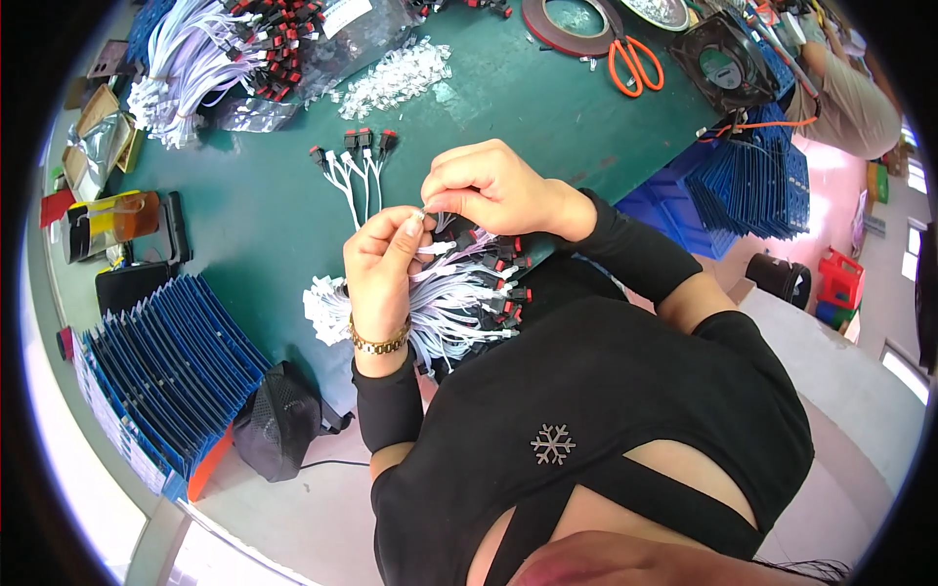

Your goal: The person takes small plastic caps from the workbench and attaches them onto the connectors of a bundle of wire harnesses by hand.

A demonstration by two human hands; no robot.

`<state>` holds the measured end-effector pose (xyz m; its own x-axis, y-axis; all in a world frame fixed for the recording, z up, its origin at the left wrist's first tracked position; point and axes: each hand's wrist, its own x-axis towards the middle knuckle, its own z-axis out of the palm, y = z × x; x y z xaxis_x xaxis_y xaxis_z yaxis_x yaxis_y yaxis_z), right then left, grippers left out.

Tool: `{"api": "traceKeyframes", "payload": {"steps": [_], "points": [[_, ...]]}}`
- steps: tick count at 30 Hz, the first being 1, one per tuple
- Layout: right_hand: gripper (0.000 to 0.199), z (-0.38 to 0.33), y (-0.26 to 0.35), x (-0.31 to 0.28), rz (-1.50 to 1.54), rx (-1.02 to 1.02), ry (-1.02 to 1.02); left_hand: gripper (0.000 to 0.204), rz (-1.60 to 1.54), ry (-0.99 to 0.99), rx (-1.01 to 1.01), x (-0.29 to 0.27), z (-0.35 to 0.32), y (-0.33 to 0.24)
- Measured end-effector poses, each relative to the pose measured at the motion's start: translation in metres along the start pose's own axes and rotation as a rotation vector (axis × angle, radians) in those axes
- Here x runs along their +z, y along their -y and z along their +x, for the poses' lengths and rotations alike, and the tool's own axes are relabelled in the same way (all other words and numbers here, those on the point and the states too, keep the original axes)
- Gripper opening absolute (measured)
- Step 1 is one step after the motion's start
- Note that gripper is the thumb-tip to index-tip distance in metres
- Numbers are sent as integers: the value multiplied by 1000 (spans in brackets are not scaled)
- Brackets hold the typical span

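Above the near edge of the green table, my left hand [379, 262] and my right hand [498, 186] meet at their fingertips. My left hand is closed in a pinch on a white cable [436, 250], part of which shows beside its fingers. Thumb and forefinger of my right hand press together at the same spot; what they grip is too small and covered to make out. Below lies a bundle of white cables [454, 308] with black-and-red connectors. Just beyond my left hand, several separate white cables [360, 166] lie with their black-and-red ends pointing away.
Small clear plastic pieces [401, 78] are heaped at the back, beside another large cable bundle [200, 63]. Orange-handled scissors [635, 68], a tape roll [559, 27] and a black fan [721, 66] sit back right. Blue panels [171, 361] stand stacked at left. Someone works far right.
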<state>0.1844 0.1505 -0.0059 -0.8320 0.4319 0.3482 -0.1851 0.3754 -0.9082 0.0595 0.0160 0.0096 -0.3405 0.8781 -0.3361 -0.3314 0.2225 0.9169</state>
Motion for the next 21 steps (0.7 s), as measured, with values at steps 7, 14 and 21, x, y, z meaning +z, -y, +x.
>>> {"api": "traceKeyframes", "payload": {"steps": [7,14,21], "points": [[6,7,1,-10,-96,-140,111,13,4,32,-4,1,-1,-1],[5,9,2,-13,-84,-142,129,13,76,43,16,1,-2,-1],[3,5,2,-6,-62,-143,131,12,56,112,-30,-6,0,0]]}}
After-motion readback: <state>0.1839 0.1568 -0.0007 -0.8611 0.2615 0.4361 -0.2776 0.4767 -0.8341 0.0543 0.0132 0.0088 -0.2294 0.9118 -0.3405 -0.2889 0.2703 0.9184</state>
